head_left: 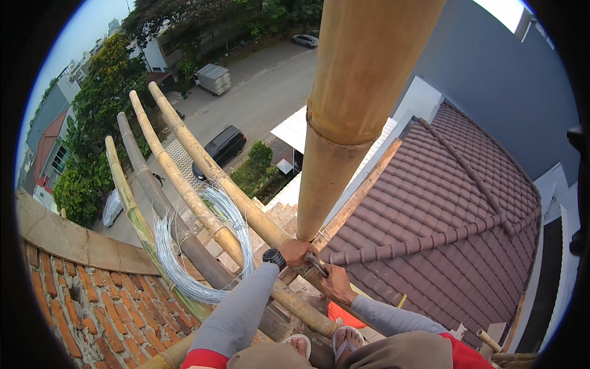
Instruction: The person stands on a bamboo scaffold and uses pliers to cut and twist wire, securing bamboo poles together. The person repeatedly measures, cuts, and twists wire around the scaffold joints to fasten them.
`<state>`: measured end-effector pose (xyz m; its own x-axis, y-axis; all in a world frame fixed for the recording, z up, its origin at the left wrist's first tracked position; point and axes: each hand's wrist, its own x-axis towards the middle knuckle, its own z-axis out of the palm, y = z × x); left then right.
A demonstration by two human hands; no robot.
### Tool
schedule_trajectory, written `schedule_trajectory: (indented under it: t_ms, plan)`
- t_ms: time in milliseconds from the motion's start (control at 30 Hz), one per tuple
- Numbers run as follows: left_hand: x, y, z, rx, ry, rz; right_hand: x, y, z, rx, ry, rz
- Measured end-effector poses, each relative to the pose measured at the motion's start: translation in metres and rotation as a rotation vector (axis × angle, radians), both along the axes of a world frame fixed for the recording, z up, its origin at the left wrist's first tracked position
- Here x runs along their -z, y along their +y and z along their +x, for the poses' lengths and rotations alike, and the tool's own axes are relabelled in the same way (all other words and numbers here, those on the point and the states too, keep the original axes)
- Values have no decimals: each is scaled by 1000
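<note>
Beside one upright pole [335, 184], one tool [317, 265] is being gripped by the curled right hand [338, 285]; left hand's [295, 253] grip cannot be told.

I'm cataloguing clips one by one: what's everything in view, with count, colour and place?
Upright bamboo pole: one, tan, centre
Slanting bamboo poles: four, tan, greenish and grey, left of centre
Wire coil: one, silver, on the slanting poles
Tool: one, dark, by the upright pole's foot
Sheet: one, orange, lower centre
Tiled roof: one, brown, right
Brick wall: one, orange, lower left
Large wall: one, grey, upper right
Vehicles: at least three, black, white, silver, on the street
Trees: several, green, upper left
Wristwatch: one, black, centre
Sandals: two, whitish, bottom centre
Left hand: one, grey-sleeved, by the tool
Right hand: one, grey-sleeved, holding the tool
Feet: two, in sandals
</note>
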<state>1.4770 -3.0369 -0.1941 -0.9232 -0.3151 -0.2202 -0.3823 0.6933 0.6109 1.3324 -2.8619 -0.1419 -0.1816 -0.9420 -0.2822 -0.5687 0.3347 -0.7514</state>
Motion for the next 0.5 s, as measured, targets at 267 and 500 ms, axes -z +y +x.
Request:
schedule_trajectory:
  t_ms: [267, 500]
  plan:
    - [-3, 8, 2, -25, 109, 152, -5, 4, -6, -7, -33, -21]
    - [-11, 11, -20, 8, 56, 142, -6, 14, 10, 154, -206, 65]
